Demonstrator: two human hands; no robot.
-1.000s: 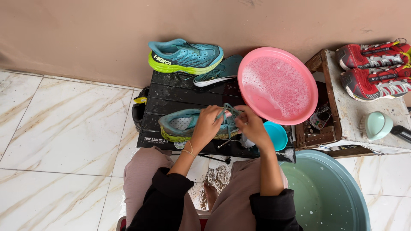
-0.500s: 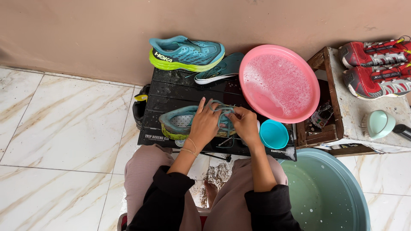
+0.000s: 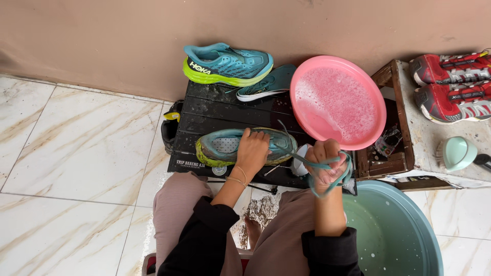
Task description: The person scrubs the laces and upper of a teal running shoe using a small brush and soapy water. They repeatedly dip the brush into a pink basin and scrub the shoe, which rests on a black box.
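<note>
Since half a second ago, the right hand (image 3: 327, 166) has pulled away from the shoe toward the person's body, fingers now closed around a looped teal shoelace (image 3: 335, 176) that stretches back to the shoe, while the left hand (image 3: 252, 151) stays pressed flat, fingers together, on the teal running shoe with a lime-green sole (image 3: 240, 145). That shoe lies on its side on a wet black slatted folding table (image 3: 215, 110), set on white marble-patterned floor tiles (image 3: 76, 148) against a plain beige wall (image 3: 128, 30). Behind it stand the matching upright shoe (image 3: 227, 64) and a loose teal insole (image 3: 268, 84); a round pink plastic basin of suds (image 3: 337, 102) leans beside them. A large teal tub (image 3: 394, 235) sits at the person's right.
</note>
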